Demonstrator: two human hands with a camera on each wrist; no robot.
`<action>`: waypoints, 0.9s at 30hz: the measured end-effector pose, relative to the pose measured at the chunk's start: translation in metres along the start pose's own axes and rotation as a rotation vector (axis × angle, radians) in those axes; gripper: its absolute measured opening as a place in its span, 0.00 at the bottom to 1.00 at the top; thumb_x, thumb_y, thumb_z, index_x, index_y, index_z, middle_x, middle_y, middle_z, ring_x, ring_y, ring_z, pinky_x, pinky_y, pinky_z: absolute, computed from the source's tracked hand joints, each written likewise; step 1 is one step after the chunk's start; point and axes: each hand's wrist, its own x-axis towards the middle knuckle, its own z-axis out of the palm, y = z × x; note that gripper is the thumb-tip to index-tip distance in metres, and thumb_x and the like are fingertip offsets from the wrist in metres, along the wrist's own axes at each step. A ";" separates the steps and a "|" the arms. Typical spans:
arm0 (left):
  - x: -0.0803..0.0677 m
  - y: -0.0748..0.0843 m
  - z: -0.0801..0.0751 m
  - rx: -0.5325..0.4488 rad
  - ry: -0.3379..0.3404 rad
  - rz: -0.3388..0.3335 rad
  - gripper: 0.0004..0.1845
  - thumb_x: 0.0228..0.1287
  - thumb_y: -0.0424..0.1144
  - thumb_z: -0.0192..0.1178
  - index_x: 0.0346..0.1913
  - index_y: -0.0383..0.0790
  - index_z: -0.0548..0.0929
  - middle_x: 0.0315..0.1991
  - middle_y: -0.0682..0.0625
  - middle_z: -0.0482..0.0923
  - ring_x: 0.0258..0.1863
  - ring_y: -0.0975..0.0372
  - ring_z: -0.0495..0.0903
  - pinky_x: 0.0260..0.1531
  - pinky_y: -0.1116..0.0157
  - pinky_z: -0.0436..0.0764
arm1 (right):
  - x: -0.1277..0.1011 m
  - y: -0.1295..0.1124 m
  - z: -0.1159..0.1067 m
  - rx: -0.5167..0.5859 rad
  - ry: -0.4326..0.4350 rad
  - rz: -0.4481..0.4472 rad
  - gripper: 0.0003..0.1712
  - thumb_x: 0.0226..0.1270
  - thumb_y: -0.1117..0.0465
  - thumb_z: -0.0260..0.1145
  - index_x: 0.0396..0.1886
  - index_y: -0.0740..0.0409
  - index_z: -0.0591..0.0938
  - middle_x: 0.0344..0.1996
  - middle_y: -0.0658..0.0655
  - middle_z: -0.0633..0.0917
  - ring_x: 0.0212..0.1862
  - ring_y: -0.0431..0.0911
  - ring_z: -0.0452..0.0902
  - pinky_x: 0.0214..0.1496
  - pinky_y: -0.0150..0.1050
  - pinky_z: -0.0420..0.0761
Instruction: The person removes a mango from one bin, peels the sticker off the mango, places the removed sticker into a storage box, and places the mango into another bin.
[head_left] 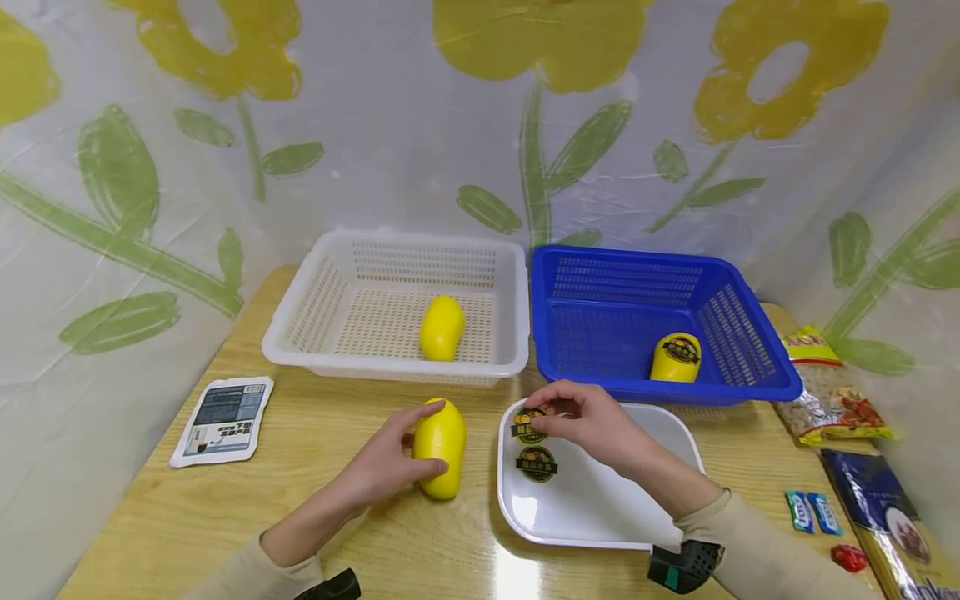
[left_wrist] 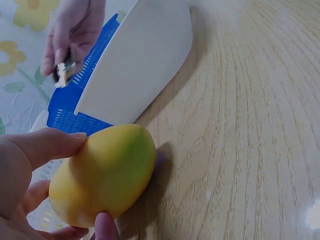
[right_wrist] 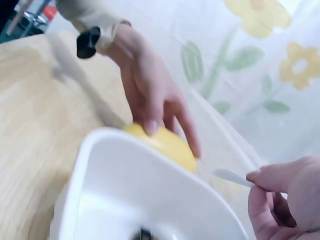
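A yellow mango (head_left: 441, 450) lies on the wooden table, and my left hand (head_left: 386, 460) grips it from the left, fingers and thumb round its sides. In the left wrist view the mango (left_wrist: 107, 172) shows a greenish patch. Above the left end of the white tray (head_left: 600, 533), my right hand (head_left: 596, 423) pinches a dark round sticker (head_left: 527, 427) with gold print between thumb and finger. Seen edge-on in the right wrist view, the sticker (right_wrist: 232, 178) looks thin and pale. A matching sticker (head_left: 537, 464) lies in the tray just below it.
Behind stand a white basket (head_left: 300, 358) holding a plain mango (head_left: 442, 327) and a blue basket (head_left: 592, 375) holding a stickered mango (head_left: 676, 360). A white packet (head_left: 223, 421) lies left. Snack bags (head_left: 832, 392) and small blue wrapped sweets (head_left: 813, 512) lie right.
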 end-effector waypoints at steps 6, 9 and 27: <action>-0.001 0.000 -0.001 -0.003 -0.017 -0.003 0.41 0.51 0.37 0.74 0.70 0.53 0.71 0.66 0.42 0.64 0.51 0.49 0.71 0.35 0.61 0.80 | -0.021 0.017 -0.021 -0.058 -0.055 0.030 0.12 0.66 0.60 0.68 0.48 0.58 0.84 0.41 0.56 0.84 0.41 0.47 0.79 0.46 0.40 0.82; -0.001 0.001 -0.002 0.008 -0.020 -0.006 0.40 0.51 0.38 0.75 0.70 0.54 0.71 0.66 0.42 0.64 0.52 0.49 0.71 0.36 0.60 0.79 | -0.028 0.026 -0.028 -0.085 -0.089 0.041 0.11 0.66 0.60 0.68 0.46 0.58 0.85 0.40 0.57 0.84 0.40 0.46 0.78 0.44 0.38 0.82; 0.000 0.001 -0.004 0.038 -0.036 -0.005 0.40 0.53 0.39 0.74 0.70 0.55 0.70 0.68 0.43 0.63 0.54 0.50 0.72 0.39 0.61 0.78 | -0.031 0.059 -0.038 -0.142 -0.069 0.120 0.06 0.66 0.67 0.65 0.40 0.61 0.86 0.37 0.56 0.84 0.41 0.47 0.77 0.41 0.33 0.78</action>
